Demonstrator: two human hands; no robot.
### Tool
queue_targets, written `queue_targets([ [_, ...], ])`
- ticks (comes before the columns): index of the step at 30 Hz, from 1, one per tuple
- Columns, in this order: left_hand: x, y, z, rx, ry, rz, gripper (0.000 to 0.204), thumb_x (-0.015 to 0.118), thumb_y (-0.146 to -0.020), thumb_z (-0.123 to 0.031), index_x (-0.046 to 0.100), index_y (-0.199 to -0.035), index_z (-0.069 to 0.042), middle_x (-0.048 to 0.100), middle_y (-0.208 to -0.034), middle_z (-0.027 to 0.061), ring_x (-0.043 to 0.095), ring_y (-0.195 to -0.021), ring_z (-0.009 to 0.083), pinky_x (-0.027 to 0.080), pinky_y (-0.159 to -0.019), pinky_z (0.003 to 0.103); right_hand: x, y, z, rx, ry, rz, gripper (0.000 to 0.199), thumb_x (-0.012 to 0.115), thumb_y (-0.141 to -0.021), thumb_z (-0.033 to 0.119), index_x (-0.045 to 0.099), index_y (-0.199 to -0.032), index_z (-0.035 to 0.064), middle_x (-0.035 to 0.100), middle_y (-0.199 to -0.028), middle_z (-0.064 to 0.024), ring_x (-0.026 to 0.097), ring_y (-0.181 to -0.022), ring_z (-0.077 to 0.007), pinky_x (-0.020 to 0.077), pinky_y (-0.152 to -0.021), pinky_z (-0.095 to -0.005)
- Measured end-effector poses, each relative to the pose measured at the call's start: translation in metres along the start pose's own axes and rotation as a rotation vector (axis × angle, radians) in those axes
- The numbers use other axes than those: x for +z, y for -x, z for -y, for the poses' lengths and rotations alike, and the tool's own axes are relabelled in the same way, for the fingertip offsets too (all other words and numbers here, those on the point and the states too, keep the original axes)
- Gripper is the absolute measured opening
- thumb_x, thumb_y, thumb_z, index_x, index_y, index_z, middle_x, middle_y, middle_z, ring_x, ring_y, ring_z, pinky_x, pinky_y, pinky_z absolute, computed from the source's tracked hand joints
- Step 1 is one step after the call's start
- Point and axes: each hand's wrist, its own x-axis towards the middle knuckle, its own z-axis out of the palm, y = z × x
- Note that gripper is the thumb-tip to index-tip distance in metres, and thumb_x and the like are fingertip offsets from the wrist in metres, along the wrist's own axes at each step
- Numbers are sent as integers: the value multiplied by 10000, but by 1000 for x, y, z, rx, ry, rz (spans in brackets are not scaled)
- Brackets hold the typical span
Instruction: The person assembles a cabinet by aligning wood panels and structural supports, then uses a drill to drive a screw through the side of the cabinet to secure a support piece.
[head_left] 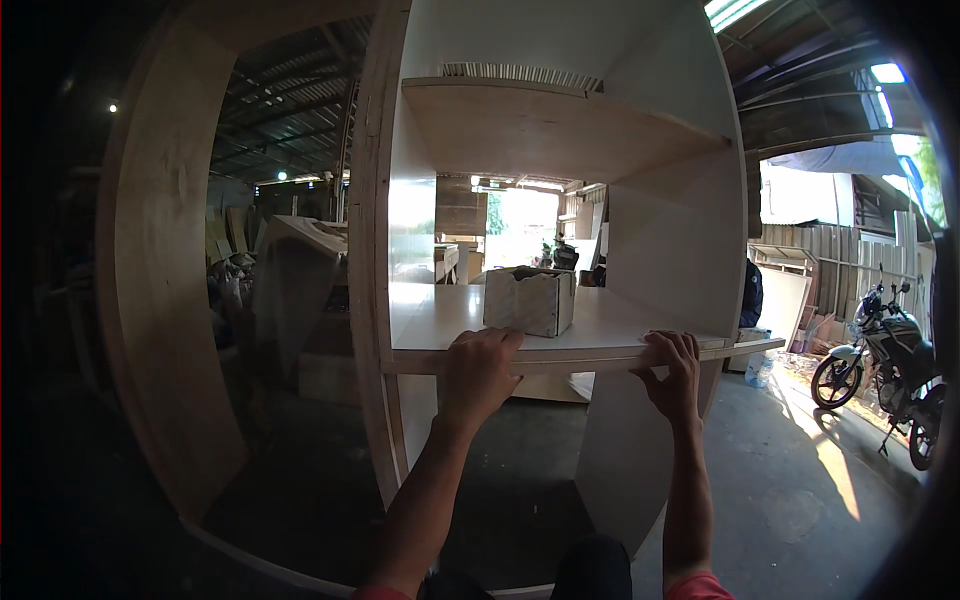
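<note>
A long, thin wooden edge strip [585, 364] runs along the front edge of a white shelf [430, 312] and sticks out past the cabinet's right side panel. My left hand [480, 375] is closed over the strip and shelf edge, left of the middle, its thumb on the near side. Farther right, my right hand [672, 368] grips the same strip, fingertips over the top and thumb below. Just behind my left hand, on the shelf, stands a worn, pale box [530, 298] with a ragged top edge; its contents are hidden.
An upper shelf [540, 125] of bare wood spans the cabinet. At the left rises an open plywood frame [165, 250]. A motorcycle [885, 360] is parked at the right on the concrete floor [750, 500]. Covered items stand in the dim workshop behind.
</note>
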Motion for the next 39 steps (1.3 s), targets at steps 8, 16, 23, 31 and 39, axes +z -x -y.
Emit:
queue_targets([
  [8,0,0,0,-1,-5,9,395,848,-661,-145,653,-997,-78,696,-910,95,695,-883,268,521,-824,404,0,1,0,13,-3,8,606,892,-596,108,631,-1142,84,670,-1139,-87,621,-1114,-313,376,-1091,-501],
  [16,-1,0,-1,-12,-5,17,399,841,-665,-138,654,-1015,-84,696,-915,91,693,-891,268,518,-828,409,0,-1,0,-17,17,-9,555,883,-636,209,644,-1120,77,672,-1112,-88,592,-1066,-322,397,-1047,-481],
  [23,-2,0,-2,-7,16,-5,386,826,-658,-112,660,-1006,-85,695,-891,91,693,-876,273,514,-811,410,-1,0,-1,-12,-7,-19,553,886,-633,199,643,-1115,79,673,-1108,-85,594,-1066,-320,405,-1030,-479],
  [31,-4,0,-3,-48,29,14,411,825,-644,-114,689,-1031,-88,721,-948,95,700,-907,297,526,-838,420,-1,-1,0,-30,15,-28,553,882,-639,207,640,-1119,77,668,-1106,-85,592,-1076,-321,402,-1040,-478],
  [39,-4,-3,-4,-50,26,19,433,815,-635,-87,692,-1050,-92,724,-964,95,701,-922,302,528,-845,428,1,0,-4,-27,-2,-34,564,879,-646,223,641,-1136,76,665,-1111,-81,591,-1090,-317,394,-1054,-485],
])
